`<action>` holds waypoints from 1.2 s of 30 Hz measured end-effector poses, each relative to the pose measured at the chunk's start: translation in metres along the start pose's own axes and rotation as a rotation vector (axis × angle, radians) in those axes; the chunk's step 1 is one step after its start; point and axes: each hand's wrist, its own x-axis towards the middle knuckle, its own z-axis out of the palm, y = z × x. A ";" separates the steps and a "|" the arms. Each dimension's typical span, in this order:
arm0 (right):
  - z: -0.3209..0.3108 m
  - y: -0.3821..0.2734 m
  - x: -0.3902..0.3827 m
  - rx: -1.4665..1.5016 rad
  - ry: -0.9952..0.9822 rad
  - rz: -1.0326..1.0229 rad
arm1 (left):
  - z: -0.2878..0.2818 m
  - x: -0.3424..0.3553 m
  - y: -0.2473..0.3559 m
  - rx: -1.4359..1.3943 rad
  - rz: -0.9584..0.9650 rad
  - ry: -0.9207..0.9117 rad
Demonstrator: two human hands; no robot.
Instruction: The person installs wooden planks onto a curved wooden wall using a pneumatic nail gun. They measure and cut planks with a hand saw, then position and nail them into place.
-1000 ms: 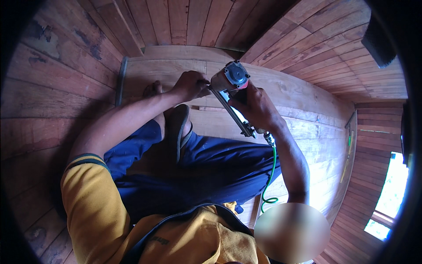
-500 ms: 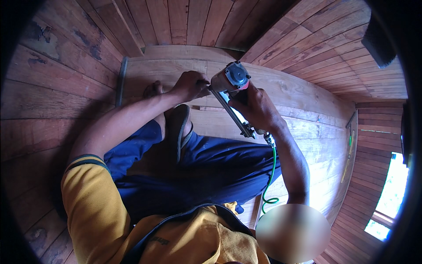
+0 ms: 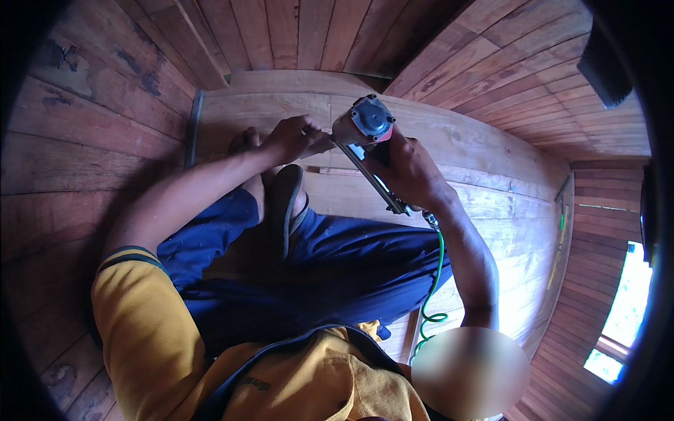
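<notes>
Boards (image 3: 456,144) laid edge to edge, nailer (image 3: 369,122) over them, right hand (image 3: 415,172) closed round it, left hand (image 3: 289,140) half-curled just beside, its hold and any fastening too dim to tell.

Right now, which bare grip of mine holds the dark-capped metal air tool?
Your bare right grip, closed around the dark-capped metal air tool near its thin green hose; your bare left grip is left of the tool's head.
</notes>
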 end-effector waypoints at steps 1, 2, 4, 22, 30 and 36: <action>0.000 0.000 0.000 -0.008 0.006 -0.004 | -0.001 -0.002 -0.001 -0.032 -0.035 -0.042; 0.000 0.001 0.000 -0.016 0.012 -0.008 | -0.001 -0.003 -0.002 -0.059 -0.110 -0.108; 0.001 0.003 0.001 -0.024 0.006 -0.020 | -0.002 -0.005 -0.001 -0.041 -0.113 -0.139; -0.023 0.081 -0.070 0.826 0.455 0.418 | -0.017 0.020 -0.019 -0.147 0.111 0.093; 0.039 0.212 -0.135 1.293 0.693 0.701 | -0.046 0.028 -0.009 -0.573 -0.211 -0.146; 0.053 0.225 -0.146 1.281 0.643 0.607 | -0.022 -0.003 -0.049 -0.694 -0.384 -0.080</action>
